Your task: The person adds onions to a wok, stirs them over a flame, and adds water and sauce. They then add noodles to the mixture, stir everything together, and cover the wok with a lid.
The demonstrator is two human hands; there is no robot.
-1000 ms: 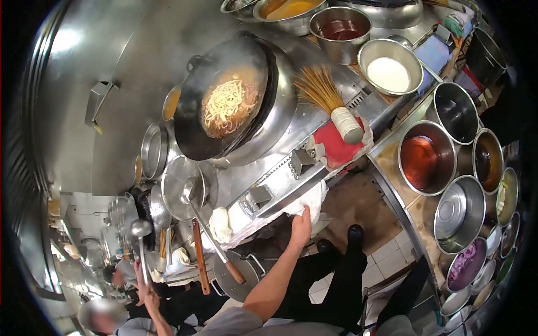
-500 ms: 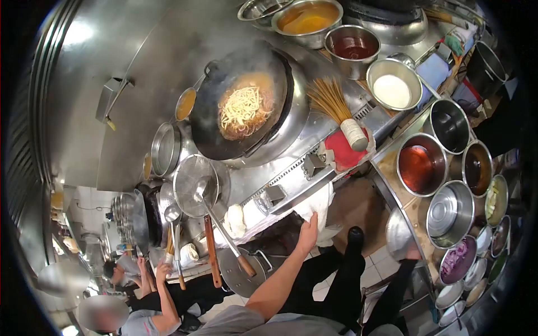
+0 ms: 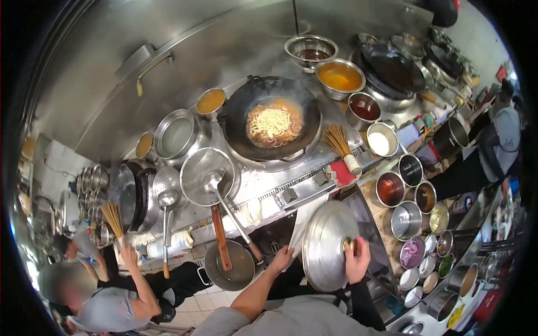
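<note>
My right hand [image 3: 357,260] is closed around the knob of a large domed metal lid [image 3: 324,249], which is tilted nearly on edge in front of my body. Left of it, my left hand [image 3: 282,259] grips the lower end of a white cloth [image 3: 306,219] that hangs at the stove's front edge, partly hidden by the lid. Beyond, a black wok [image 3: 238,131] sits on the burner. Pale noodle-like strips [image 3: 274,124] lie heaped over darker food and sauce in it, with steam rising.
A wire strainer [image 3: 193,182], a ladle [image 3: 213,179] and a deep pot [image 3: 212,263] are at left. A bamboo brush [image 3: 338,143] lies right of the wok. Several sauce pots and ingredient bowls line the right counter. Another person [image 3: 112,302] works at left with a brush.
My right hand has brought the lid from the right counter's side to in front of my body. My left hand still grips the cloth. The view has tilted upward.
</note>
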